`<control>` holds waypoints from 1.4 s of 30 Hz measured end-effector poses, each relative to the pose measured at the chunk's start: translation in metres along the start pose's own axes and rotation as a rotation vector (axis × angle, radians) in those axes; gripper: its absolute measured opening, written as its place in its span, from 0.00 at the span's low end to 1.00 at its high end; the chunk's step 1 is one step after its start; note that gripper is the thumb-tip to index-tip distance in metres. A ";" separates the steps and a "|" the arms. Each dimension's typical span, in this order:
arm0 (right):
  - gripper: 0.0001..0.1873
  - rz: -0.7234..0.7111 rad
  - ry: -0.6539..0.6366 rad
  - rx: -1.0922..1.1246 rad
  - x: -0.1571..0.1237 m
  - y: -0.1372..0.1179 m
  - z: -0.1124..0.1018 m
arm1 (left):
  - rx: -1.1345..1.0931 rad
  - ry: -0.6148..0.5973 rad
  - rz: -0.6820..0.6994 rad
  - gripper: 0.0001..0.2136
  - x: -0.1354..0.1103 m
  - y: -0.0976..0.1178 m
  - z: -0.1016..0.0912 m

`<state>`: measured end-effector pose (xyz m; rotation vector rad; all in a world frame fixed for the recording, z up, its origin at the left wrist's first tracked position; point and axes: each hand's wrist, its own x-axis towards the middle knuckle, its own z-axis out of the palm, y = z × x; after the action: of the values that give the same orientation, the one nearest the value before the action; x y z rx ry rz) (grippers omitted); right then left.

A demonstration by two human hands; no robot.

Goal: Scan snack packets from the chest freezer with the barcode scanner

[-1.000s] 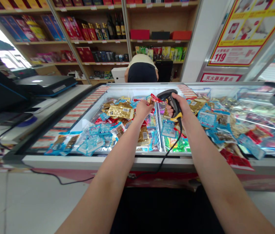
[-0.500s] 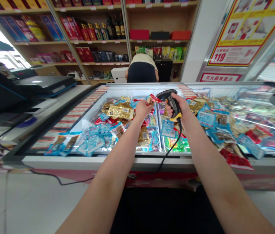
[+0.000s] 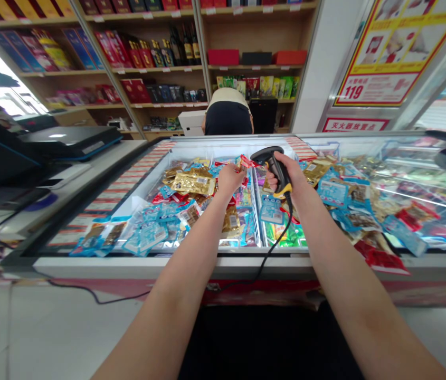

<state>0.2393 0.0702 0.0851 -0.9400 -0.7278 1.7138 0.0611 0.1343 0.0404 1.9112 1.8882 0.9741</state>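
Note:
My right hand [image 3: 285,171] is wrapped round the grip of a black and yellow barcode scanner [image 3: 268,154], its head turned left toward my other hand. My left hand [image 3: 230,178] pinches a small red snack packet [image 3: 245,162] just in front of the scanner. Under both hands lies a chest freezer case [image 3: 127,208] heaped with packets. Gold packets [image 3: 193,183] and blue packets [image 3: 149,235] are left of my left hand. More blue packets [image 3: 332,193] spread right of my right wrist. The scanner's cable [image 3: 276,243] hangs down over the front edge.
A person [image 3: 228,113] bends over beyond the case, before shelves [image 3: 151,68] of boxes and bottles. At left stands a counter [image 3: 115,158] with a flat black device [image 3: 72,141]. The cable loops low across the front. Red packets [image 3: 381,258] overhang the right front edge.
The view has shifted slightly. Both hands keep nearly the same places, with the packet and the scanner still held close together.

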 end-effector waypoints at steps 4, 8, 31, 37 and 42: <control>0.21 0.000 -0.018 0.022 -0.002 -0.001 0.001 | -0.003 -0.004 -0.003 0.10 -0.001 0.000 -0.001; 0.20 -0.018 -0.025 0.021 -0.004 -0.002 0.001 | -0.002 -0.007 -0.005 0.11 -0.001 0.001 -0.002; 0.18 0.000 -0.014 0.021 -0.002 -0.002 0.000 | 0.015 0.002 0.020 0.11 0.001 0.002 -0.001; 0.20 -0.125 0.056 0.080 0.001 -0.002 -0.006 | -0.013 0.144 -0.062 0.10 0.007 -0.001 -0.033; 0.20 -0.223 0.118 0.143 0.001 -0.001 -0.010 | 0.047 0.424 -0.209 0.17 0.001 -0.012 -0.081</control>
<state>0.2482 0.0722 0.0800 -0.8219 -0.6004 1.4813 0.0009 0.1161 0.0922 1.5761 2.3022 1.3567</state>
